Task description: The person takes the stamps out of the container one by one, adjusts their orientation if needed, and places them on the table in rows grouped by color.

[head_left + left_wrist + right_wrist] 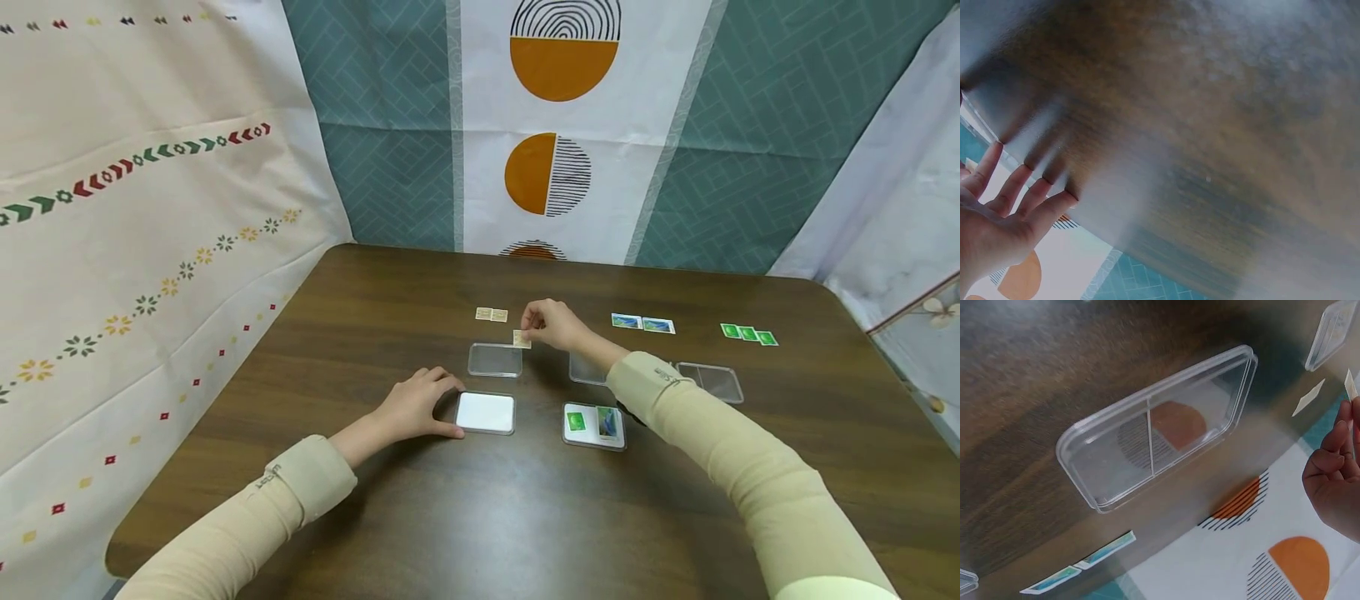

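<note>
While the left hand (420,407), fingers relaxed, touches the white-lined clear case (486,412), the right hand (551,325) beyond that case pinches a thin, beige, rectangular stamp (521,342). Picking it up seems the current step; the next likely calls for a level carry. Two similar stamps (491,314) lie farther beyond the case.

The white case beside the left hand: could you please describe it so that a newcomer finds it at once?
On the brown table, find the person's left hand. The white case lies just right of it. Its face is bare, unlike the second case further right, which shows a green stamp and a blue stamp.
</note>
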The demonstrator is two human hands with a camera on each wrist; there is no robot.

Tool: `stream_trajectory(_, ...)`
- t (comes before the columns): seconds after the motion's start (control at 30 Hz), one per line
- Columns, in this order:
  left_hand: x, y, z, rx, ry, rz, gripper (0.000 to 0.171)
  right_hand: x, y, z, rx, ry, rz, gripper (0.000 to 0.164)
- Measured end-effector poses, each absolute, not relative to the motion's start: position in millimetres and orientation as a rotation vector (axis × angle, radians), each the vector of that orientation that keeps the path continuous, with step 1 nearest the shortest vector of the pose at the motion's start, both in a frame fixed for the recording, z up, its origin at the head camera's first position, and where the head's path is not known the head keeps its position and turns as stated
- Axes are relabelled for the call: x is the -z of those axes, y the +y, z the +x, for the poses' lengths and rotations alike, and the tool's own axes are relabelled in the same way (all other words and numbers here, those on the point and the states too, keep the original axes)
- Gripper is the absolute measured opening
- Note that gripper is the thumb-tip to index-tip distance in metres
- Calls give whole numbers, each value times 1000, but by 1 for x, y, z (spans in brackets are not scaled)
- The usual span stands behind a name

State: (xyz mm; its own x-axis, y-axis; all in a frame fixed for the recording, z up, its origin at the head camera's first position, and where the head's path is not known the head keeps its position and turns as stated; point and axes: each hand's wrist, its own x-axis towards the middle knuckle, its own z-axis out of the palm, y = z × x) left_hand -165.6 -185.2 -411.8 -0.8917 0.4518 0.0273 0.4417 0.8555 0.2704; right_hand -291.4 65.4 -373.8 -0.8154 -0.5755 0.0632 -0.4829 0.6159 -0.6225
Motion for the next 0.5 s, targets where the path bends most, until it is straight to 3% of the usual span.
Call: stream_trajectory(0.5,411,-183,-166,-426,2999,719,64,387,57,-327,985,2754,-829,10)
